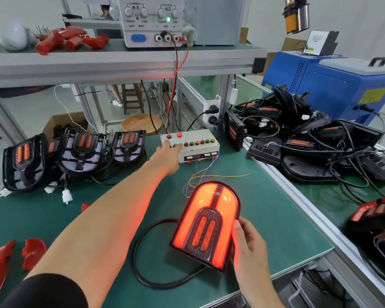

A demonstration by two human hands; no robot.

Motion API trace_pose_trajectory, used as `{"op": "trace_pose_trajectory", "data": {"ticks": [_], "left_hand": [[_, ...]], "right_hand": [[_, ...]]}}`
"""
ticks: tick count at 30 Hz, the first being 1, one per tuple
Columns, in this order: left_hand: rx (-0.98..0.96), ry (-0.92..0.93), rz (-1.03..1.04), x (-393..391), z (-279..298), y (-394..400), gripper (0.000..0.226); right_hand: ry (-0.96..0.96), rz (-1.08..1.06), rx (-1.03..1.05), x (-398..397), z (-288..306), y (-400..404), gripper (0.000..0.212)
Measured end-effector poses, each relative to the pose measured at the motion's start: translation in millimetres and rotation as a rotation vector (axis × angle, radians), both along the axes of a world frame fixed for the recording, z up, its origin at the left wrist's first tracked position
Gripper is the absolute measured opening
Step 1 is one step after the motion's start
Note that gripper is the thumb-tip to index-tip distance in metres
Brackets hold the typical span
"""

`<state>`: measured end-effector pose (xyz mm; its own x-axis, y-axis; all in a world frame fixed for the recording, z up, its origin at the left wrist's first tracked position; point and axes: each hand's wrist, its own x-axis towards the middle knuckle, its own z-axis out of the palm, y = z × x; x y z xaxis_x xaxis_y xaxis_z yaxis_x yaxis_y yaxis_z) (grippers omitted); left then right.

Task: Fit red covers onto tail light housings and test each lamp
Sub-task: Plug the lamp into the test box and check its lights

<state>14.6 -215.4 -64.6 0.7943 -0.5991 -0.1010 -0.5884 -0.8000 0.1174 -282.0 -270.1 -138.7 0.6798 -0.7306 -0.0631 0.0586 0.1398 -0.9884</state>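
Lamp: a tail light (206, 227) with a smooth red cover, round at the top and flat at the bottom. It glows bright orange-red, with two long oval shapes in the middle. It is near the front of the table, tilted up in the right hand.
Right hand: the right hand (249, 247) holds the lamp's right edge, with the thumb on the front of the cover.
Left hand: the left hand (168, 155) reaches far forward with the fingers straight out. The fingertips touch the buttons on the test box.
Test box: a pale, square-edged box (193, 145) with small round red, green and yellow buttons on top. Thin coloured wires (200, 174) run from its front toward the lamp.
Cord: a thick black rubber cord (140, 258) curls in a loop on the table beside the lamp.
Table: a flat green mat (265, 210) with a grey metal edge.
Bare housings: black housings (80, 150) with no covers stand in a row at the back left, each with two orange ovals.
Pile: a messy heap of black housings and cords (298, 134) lies on the right.
Red pieces: shiny red plastic pieces (16, 256) lie at the front left.
Power box: a grey box (153, 21) with round knobs and a green light sits on the shelf.
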Motion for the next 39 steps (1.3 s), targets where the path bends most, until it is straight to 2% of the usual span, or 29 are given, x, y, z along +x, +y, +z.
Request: {"op": "trace_pose_trajectory", "data": {"ticks": [3,6,9,13,17,20,23,29,34,39], "left_hand": [[0.046,-0.042,0.006,2,1,-1,0.078],[0.073,-0.199,0.007,0,-2,-4,0.072],[0.014,-0.328,-0.083,-4,-4,-16,0.063],[-0.047,-0.285,-0.255,-9,-2,-39,0.053],[0.002,-0.309,-0.337,-11,2,-62,0.058],[0.086,-0.267,-0.342,-12,4,-74,0.063],[0.123,-0.209,-0.332,-9,5,-78,0.068],[0.107,-0.108,-0.325,-8,11,-81,0.070],[0.062,-0.042,-0.288,-8,12,-83,0.071],[0.016,-0.063,-0.304,-9,9,-85,0.070]], "right_hand": [[0.018,0.015,-0.007,0,1,1,0.022],[0.028,0.030,-0.024,-2,1,1,0.021],[0.019,0.048,-0.026,-2,3,2,0.021],[-0.002,0.076,-0.018,-3,4,3,0.021],[0.011,0.080,-0.037,-4,4,3,0.029],[0.027,0.065,-0.047,-4,4,3,0.038],[0.036,0.062,-0.067,-3,4,3,0.030],[0.024,0.051,-0.052,-3,4,3,0.026],[0.045,0.055,-0.063,-4,6,4,0.032],[0.041,0.070,-0.072,-5,7,4,0.035]]}}
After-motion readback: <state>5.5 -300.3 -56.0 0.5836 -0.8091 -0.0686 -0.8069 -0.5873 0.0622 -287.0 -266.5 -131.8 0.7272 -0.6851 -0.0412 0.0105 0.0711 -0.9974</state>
